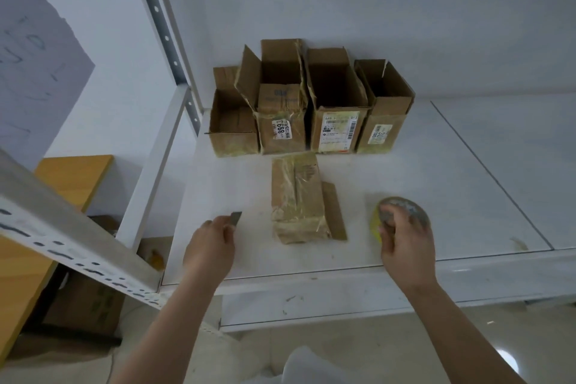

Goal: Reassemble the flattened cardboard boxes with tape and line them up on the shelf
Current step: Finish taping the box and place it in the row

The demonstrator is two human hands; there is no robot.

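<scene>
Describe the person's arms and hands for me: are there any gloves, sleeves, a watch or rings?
Both arms are bare from the bottom edge of the picture up to the wrists; no sleeve shows. The left hand and the right hand wear no gloves. No watch, band or bracelet shows on either wrist, and no ring can be made out, though the fingers are somewhat blurred.

A plain white wall (374,3) fills the upper frame behind a white metal shelving unit, whose perforated upright (159,19) rises at upper left. A sheet of paper with handwriting (34,72) hangs at far left. Below it, at left, sits a light wooden tabletop (71,181). Pale floor tiles (358,352) span the bottom, with a bright glare spot (508,360) at lower right.
</scene>
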